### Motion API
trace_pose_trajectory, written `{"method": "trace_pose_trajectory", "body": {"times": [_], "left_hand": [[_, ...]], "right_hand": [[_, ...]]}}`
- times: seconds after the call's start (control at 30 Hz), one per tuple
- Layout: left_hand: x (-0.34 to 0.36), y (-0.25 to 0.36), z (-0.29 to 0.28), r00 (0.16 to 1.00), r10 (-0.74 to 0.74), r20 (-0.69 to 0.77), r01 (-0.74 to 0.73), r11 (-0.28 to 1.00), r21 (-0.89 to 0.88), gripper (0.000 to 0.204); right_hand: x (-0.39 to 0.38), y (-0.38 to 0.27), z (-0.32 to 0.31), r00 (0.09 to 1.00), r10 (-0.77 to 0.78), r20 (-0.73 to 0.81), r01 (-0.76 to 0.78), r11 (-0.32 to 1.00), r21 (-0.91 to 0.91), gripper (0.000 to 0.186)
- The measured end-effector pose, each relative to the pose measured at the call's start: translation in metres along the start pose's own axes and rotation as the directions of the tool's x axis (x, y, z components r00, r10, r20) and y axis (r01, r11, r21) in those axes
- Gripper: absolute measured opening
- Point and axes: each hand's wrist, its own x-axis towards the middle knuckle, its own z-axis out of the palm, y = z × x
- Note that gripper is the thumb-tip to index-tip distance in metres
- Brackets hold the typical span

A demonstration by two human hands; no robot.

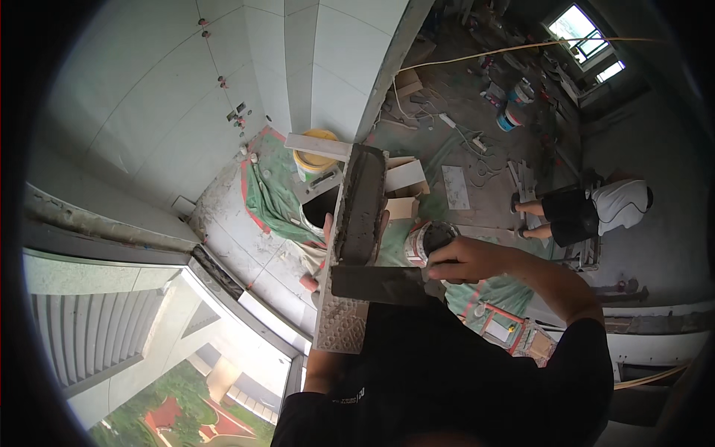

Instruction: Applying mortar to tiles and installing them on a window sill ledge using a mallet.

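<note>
My left hand (pixel 326 229) supports a long narrow tile strip (pixel 342 326) from beneath, its fingers wrapped around the edges and the palm hidden. Grey mortar (pixel 363 205) coats the strip's far part, while the near end shows a bare, dimpled underside. In my right hand (pixel 469 261) is a trowel, gripped at the handle. Its flat, mortar-smeared blade (pixel 387 284) lies crosswise over the strip, at the near edge of the mortar. Just beyond my right hand, a bucket (pixel 414 242) holds dark grey stuff.
A yellow-rimmed bucket (pixel 316 136) stands past the strip, near green sheeting (pixel 272 195). Opened cardboard boxes (pixel 406 177) sit to its right. At the right, another person (pixel 596 212) bends over. Window glass (pixel 216 365) is at lower left; cables (pixel 469 134) and buckets (pixel 510 118) litter the far floor.
</note>
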Motion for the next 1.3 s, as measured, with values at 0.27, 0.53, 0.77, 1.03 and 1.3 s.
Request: {"method": "trace_pose_trajectory", "body": {"times": [0.27,0.53,0.77,1.03,1.3], "left_hand": [[0.042,0.047,-0.014,0.989,0.080,0.121,-0.071,0.994,-0.084,0.095],[0.070,0.011,-0.009,0.828,0.548,0.116,-0.394,0.422,0.817,0.093],[0.055,0.031,-0.007,0.847,0.454,-0.277,-0.415,0.890,0.192,0.082],[0.030,0.027,0.028,0.881,-0.080,0.466,0.094,0.996,-0.007,0.092],[0.030,-0.011,0.078,0.969,0.031,0.246,-0.072,0.985,0.159,0.092]], "right_hand": [[0.058,0.093,0.082,0.796,-0.338,-0.502,0.288,0.941,-0.178,0.031],[-0.005,0.091,0.078,0.697,-0.428,-0.575,0.126,0.863,-0.489,0.034],[0.058,0.052,0.046,0.389,-0.753,-0.531,0.042,0.590,-0.806,0.036],[0.095,0.033,-0.075,0.177,-0.579,-0.796,-0.207,0.768,-0.605,0.036],[0.044,0.006,-0.131,0.474,-0.161,-0.865,0.385,0.922,0.039,0.046]]}}
